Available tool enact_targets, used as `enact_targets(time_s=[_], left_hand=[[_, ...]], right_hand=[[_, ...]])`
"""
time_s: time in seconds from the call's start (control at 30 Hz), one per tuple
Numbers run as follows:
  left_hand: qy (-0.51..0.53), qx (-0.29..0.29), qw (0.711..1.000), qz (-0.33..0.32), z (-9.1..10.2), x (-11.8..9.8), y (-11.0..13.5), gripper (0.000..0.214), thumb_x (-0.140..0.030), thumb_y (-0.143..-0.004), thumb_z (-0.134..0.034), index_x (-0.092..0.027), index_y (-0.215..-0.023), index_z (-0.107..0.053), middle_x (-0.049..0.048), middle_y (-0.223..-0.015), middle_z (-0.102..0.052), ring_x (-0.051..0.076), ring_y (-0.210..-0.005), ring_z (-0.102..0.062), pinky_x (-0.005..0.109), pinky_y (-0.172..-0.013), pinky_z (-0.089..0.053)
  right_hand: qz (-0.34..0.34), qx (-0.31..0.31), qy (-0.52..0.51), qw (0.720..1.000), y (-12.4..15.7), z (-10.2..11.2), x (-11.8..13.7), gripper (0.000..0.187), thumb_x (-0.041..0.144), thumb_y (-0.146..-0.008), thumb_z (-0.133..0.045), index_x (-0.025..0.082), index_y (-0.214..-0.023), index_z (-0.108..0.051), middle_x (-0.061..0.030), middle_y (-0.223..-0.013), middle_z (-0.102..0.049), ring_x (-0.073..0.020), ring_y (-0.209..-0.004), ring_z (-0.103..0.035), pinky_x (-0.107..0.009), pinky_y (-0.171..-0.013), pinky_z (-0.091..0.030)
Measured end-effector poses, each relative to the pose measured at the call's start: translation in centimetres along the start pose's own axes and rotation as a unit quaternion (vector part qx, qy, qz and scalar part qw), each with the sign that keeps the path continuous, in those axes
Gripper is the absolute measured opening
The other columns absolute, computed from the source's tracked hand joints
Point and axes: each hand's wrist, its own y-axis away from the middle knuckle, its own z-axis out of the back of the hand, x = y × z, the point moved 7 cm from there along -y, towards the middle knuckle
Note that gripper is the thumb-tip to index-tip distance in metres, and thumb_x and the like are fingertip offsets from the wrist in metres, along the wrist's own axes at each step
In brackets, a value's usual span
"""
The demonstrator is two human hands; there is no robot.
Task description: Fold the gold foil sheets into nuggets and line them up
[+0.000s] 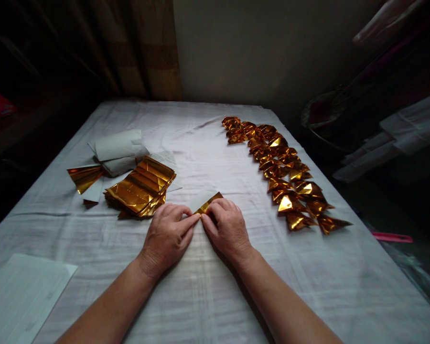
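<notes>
The left hand point(168, 234) and right hand point(228, 229) are pinching a gold foil sheet point(206, 205) together, while folded gold foil pieces point(290, 203) are lying rightward.

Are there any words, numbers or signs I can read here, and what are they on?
No text can be read.
White sheet at lower left: faint marks, too faint to read.
Red item at the left edge: a pale mark, too dark and blurred to read.
Held gold paper, stacked gold sheets, folded gold pieces: no writing shows.
</notes>
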Motion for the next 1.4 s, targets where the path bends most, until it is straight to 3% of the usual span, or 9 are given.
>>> enact_targets(time_s=[0.47,0.83,1.1,1.23,1.4], left_hand=[[-0.044,-0.008,0.999,-0.01,1.2,0.1,0.3,0.021,-0.024,-0.088,-0.061,-0.03,-0.104,-0.073,0.002,-0.091,-0.068,0.023,-0.09,-0.057,0.047,-0.096,-0.039],[-0.043,-0.024,0.999,0.0,1.4,0.5,0.6,0.016,-0.024,-0.089,-0.06,-0.026,-0.099,-0.073,0.0014,-0.09,-0.071,0.022,-0.087,-0.059,0.045,-0.093,-0.041],[-0.049,-0.031,0.998,-0.004,1.1,0.0,0.2,0.014,-0.023,-0.089,-0.058,-0.023,-0.093,-0.071,0.0038,-0.093,-0.071,0.023,-0.09,-0.06,0.045,-0.095,-0.041],[-0.049,-0.029,0.998,-0.027,0.8,-0.4,0.1,0.01,-0.024,-0.09,-0.057,-0.022,-0.091,-0.067,0.0031,-0.099,-0.073,0.022,-0.094,-0.062,0.045,-0.097,-0.04],[-0.059,-0.03,0.997,-0.035,0.6,-0.5,0.0,0.01,-0.023,-0.091,-0.057,-0.021,-0.093,-0.066,0.0037,-0.099,-0.073,0.023,-0.094,-0.063,0.045,-0.097,-0.039]], right_hand=[[0.003,-0.009,-0.086,0.996,0.0,-0.3,-1.0,0.008,0.018,-0.088,-0.059,0.023,-0.083,-0.062,-0.0039,-0.092,-0.065,-0.0207,-0.088,-0.058,-0.034,-0.082,-0.045],[0.01,0.011,-0.111,0.994,-0.3,-0.1,-1.4,0.013,0.015,-0.087,-0.059,0.023,-0.079,-0.064,-0.0031,-0.089,-0.066,-0.0193,-0.086,-0.059,-0.032,-0.079,-0.046],[0.033,-0.018,-0.149,0.988,-0.3,0.6,-1.7,0.017,0.013,-0.087,-0.054,0.024,-0.084,-0.067,-0.0041,-0.093,-0.069,-0.0193,-0.09,-0.063,-0.033,-0.084,-0.05],[0.006,-0.072,-0.092,0.993,-0.4,1.8,-3.3,0.021,0.01,-0.083,-0.052,0.024,-0.09,-0.067,-0.0064,-0.104,-0.07,-0.0233,-0.099,-0.062,-0.039,-0.091,-0.048],[-0.007,-0.053,-0.032,0.998,-0.6,2.1,-4.3,0.019,0.014,-0.083,-0.055,0.023,-0.095,-0.066,-0.0066,-0.103,-0.07,-0.025,-0.101,-0.06,-0.041,-0.092,-0.045]])
